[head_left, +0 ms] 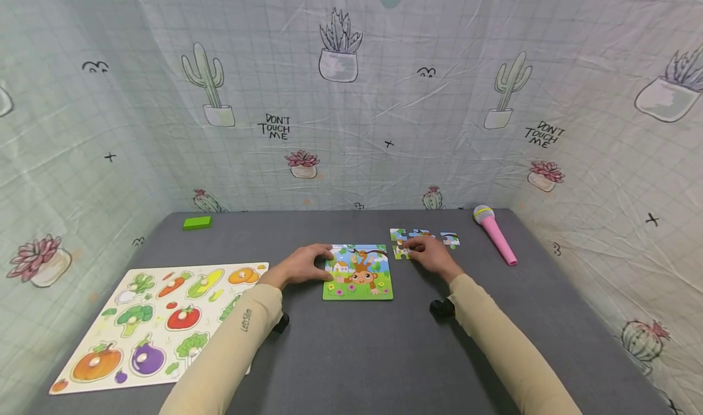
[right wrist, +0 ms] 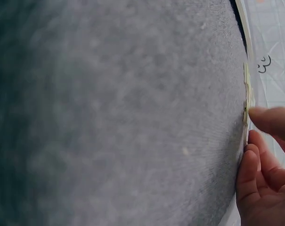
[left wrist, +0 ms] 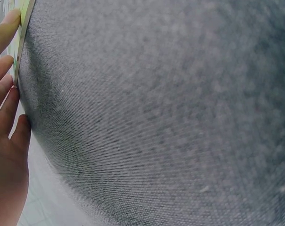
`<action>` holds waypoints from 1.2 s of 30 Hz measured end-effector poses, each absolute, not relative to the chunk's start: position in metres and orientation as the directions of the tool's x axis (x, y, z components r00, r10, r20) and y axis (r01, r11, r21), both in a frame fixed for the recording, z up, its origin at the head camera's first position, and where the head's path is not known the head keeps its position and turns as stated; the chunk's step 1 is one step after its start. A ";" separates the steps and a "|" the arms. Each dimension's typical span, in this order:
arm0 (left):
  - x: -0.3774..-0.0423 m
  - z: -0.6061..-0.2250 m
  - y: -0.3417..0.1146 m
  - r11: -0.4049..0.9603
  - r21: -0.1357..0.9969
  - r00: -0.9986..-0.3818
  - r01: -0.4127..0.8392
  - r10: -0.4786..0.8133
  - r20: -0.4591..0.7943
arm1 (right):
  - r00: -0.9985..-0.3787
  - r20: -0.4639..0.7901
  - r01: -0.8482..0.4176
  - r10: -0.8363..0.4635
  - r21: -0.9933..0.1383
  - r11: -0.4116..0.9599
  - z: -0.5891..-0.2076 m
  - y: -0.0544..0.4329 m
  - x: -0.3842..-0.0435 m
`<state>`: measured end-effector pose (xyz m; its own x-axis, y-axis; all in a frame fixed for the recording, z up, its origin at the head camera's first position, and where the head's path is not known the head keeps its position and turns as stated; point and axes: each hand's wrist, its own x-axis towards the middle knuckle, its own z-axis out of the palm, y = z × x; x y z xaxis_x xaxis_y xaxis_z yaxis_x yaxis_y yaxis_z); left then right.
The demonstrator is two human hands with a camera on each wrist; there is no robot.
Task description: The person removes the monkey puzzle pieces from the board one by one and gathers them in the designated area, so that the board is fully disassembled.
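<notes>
Apparently at the piece-handling step: bracing the thin square green-and-blue monkey puzzle board (head_left: 359, 279) mid-scene on the grey desk (head_left: 357, 360) with the left hand (head_left: 301, 263), fingers loosely extended against its left edge, while bending the fingers of the right hand (head_left: 432, 256) over small, colourful printed jigsaw pieces (head_left: 450, 239) near its far right corner; cannot tell whether gripping one. Next, likely calls for a light edge pinch. Looks flat, knobbed and notched among the pieces, finely woven across the desk.

The pale, wrinkled cloth wall (head_left: 351, 119) is showing "DON'T TOUCH ME" twice in black letters (head_left: 274, 127), and little black crosses (head_left: 389, 143) too. The long beige cloth left sleeve (head_left: 230, 348) is showing small dark letters that are looking like "Let'Slim".
</notes>
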<state>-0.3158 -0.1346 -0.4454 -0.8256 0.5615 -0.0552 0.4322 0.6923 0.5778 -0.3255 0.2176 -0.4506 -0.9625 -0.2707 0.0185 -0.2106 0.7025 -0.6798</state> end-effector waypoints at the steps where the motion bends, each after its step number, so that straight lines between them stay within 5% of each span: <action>1: -0.316 -0.446 -0.134 0.693 0.577 -0.826 0.433 0.561 -0.054 | -0.961 0.020 -0.216 -0.276 -0.677 0.703 -0.450 0.218 -0.326; 25: -0.313 -0.446 -0.137 0.687 0.591 -0.833 0.423 0.552 -0.046 | -0.951 0.051 -0.266 -0.306 -0.639 0.721 -0.451 0.215 -0.324; 36: -0.312 -0.450 -0.134 0.682 0.599 -0.844 0.419 0.536 -0.020 | -0.974 -0.087 -0.055 -0.209 -0.806 0.589 -0.432 0.186 -0.311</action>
<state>-0.3124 -0.1337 -0.4503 -0.8442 0.5357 -0.0197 0.4191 0.6825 0.5988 -0.3112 0.1861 -0.4320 -0.9740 -0.2093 -0.0868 -0.0548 0.5894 -0.8060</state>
